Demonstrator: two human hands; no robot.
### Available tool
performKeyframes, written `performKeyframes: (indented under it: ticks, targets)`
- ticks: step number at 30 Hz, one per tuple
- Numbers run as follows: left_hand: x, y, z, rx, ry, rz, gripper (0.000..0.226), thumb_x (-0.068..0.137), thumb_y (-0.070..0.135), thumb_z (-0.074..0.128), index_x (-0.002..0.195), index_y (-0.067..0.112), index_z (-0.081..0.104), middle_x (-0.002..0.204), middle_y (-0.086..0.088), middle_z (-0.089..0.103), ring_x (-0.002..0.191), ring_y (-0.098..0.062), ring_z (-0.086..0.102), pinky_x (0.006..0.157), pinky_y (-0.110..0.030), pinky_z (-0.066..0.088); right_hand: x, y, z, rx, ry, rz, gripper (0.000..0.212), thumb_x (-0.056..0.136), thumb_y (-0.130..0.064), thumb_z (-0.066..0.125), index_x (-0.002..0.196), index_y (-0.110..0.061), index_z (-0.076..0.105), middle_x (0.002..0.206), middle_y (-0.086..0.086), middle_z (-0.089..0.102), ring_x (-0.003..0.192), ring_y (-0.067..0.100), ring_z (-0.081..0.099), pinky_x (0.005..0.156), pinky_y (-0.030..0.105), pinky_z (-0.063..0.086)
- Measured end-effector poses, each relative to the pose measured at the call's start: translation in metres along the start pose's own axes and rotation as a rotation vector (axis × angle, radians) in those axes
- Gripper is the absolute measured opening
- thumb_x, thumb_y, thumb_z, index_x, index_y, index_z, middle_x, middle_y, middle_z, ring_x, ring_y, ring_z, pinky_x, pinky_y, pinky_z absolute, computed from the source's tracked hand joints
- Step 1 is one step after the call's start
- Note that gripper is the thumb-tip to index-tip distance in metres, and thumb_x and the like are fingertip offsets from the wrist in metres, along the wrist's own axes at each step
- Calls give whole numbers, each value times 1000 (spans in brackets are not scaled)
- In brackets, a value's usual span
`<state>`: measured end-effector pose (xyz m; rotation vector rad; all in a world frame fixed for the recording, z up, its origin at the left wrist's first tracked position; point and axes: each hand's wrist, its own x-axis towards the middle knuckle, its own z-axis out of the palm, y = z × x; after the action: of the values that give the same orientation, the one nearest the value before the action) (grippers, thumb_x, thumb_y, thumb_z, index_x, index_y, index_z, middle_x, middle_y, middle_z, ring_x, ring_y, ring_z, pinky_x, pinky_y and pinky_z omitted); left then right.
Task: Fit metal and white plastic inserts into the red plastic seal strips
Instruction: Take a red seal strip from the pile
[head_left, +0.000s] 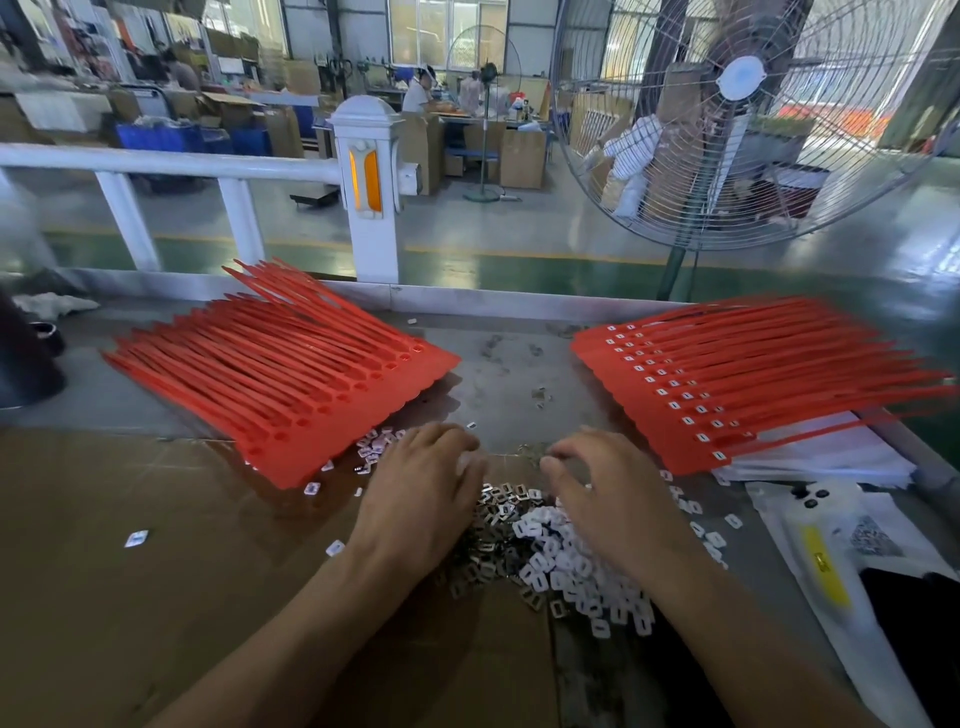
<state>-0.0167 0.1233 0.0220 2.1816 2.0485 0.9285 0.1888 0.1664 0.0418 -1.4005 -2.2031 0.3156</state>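
Plainly, my job at that moment was picking inserts. On the left lay the unfilled red strips (280, 374), their sockets bare, on the table (498, 353). My left hand (421, 493) hovered with fingers curled at the pile's far edge; whether its grip held a piece I could not tell. Between my hands sat the metal clips (493, 551), the white inserts (576, 566) just beside them. My right hand (613, 493) looked loosely curled, likely empty. Filled strips (727, 384) lay right. Best, I judged, to pinch one piece of each, flat.
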Motion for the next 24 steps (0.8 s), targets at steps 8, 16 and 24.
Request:
performKeyframes:
  ticks: [8,16,24]
  targets:
    - [36,-41,-26,365,82,-301,58,90,47,62,142,24,51,153,-7,42,140,-29,35,116,-46,21,34,-12,-8,112,36,14,25,103,-37,61,105,-18,77,99,-8,76,90,9,68,85,35,55]
    - [55,-60,-41,277,-153,-489,67,90,59,60,147,28,45,147,-6,50,137,-32,40,112,-51,28,28,-6,4,156,67,-4,27,102,-35,62,101,-15,79,92,-6,76,83,11,69,79,37,56]
    - [64,-49,-58,82,67,-482,61,83,62,68,135,30,61,133,-7,61,126,-35,49,106,-50,37,24,1,4,181,125,-13,22,102,-33,63,101,-18,79,92,-10,74,83,0,64,74,20,48]
